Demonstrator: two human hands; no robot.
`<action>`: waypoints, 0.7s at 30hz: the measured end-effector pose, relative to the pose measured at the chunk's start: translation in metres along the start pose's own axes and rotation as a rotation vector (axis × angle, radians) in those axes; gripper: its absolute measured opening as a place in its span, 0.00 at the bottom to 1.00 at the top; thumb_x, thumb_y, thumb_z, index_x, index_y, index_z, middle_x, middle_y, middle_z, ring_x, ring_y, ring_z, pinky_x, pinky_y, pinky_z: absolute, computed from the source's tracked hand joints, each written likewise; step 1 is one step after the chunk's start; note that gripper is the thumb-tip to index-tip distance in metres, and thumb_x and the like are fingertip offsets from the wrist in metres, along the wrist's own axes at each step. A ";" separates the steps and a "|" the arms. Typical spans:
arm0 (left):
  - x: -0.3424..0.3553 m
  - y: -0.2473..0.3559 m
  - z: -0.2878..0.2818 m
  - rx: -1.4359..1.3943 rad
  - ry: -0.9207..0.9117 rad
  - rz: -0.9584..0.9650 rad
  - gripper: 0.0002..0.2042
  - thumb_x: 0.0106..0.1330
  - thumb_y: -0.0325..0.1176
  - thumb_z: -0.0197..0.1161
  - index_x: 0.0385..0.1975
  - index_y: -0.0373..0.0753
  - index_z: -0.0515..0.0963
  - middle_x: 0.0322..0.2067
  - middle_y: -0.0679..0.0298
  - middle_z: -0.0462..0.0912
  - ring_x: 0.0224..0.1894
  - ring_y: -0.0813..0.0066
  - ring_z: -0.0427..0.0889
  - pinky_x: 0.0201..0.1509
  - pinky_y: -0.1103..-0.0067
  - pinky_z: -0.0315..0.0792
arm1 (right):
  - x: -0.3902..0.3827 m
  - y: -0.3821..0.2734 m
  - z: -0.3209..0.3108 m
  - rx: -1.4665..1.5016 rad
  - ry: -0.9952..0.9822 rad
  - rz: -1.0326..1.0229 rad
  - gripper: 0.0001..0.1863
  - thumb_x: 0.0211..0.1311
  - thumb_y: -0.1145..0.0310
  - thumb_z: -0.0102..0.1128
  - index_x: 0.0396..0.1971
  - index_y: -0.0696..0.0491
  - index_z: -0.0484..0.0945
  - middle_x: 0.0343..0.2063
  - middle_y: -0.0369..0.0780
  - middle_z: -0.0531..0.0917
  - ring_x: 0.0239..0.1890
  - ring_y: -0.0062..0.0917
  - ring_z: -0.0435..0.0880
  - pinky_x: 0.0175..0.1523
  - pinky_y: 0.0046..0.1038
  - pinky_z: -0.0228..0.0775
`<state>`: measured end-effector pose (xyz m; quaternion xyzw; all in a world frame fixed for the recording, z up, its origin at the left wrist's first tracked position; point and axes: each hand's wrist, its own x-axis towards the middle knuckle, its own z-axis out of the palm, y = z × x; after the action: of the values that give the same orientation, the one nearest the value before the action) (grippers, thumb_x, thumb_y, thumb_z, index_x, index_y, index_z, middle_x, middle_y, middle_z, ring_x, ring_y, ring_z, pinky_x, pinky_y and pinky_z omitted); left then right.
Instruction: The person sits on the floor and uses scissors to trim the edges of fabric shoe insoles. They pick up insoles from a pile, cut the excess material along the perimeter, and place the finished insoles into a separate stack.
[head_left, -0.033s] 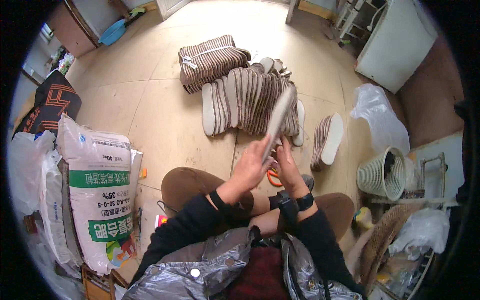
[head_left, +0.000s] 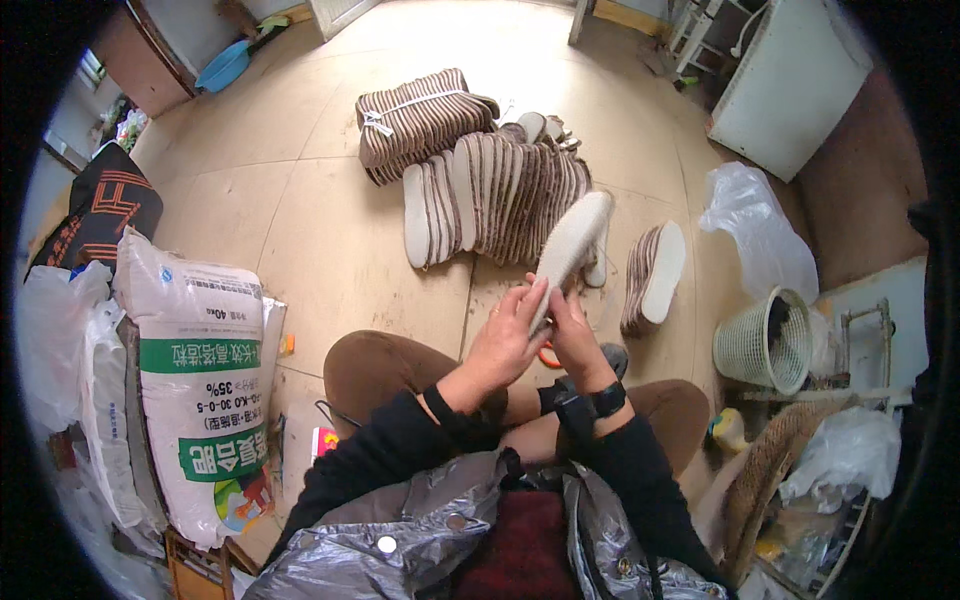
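Note:
A white shoe sole point(head_left: 575, 237) slants up and away in front of me, its near end between both hands. My left hand point(head_left: 503, 342) grips its left edge with bent fingers, and my right hand point(head_left: 577, 340) pinches the near end from the right. Just beyond stands a long row of brown-and-white edged soles point(head_left: 505, 200). Behind that row lies a bundle of soles point(head_left: 425, 118) tied with white string. A smaller stack of soles point(head_left: 657, 280) leans to the right, a white one on top. Beneath my hands an orange handle loop point(head_left: 548, 357) shows partly.
On the left stands a white and green sack point(head_left: 205, 320) beside plastic bags. A white basket point(head_left: 760, 345) and a clear plastic bag point(head_left: 757, 225) are on the right. A white cabinet point(head_left: 790, 95) stands farther back, and a blue basin point(head_left: 222, 66) sits far left.
The held sole has turned from nearly edge-on to show more of its white face, and its far end has come nearer and slightly right. Both hands still hold it.

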<state>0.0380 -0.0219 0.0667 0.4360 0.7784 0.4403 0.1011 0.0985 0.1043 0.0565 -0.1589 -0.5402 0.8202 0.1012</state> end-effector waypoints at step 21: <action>-0.060 -0.040 0.011 -1.141 0.044 -0.421 0.18 0.72 0.39 0.43 0.50 0.30 0.68 0.40 0.58 0.78 0.42 0.72 0.78 0.48 0.77 0.71 | -0.064 0.026 -0.022 0.283 0.090 0.147 0.19 0.69 0.65 0.41 0.53 0.63 0.65 0.45 0.47 0.79 0.43 0.32 0.80 0.47 0.32 0.74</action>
<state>0.0559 -0.0703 0.0157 0.1408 0.4911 0.7673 0.3876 0.1666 0.0911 0.0348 -0.2185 -0.4013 0.8853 0.0864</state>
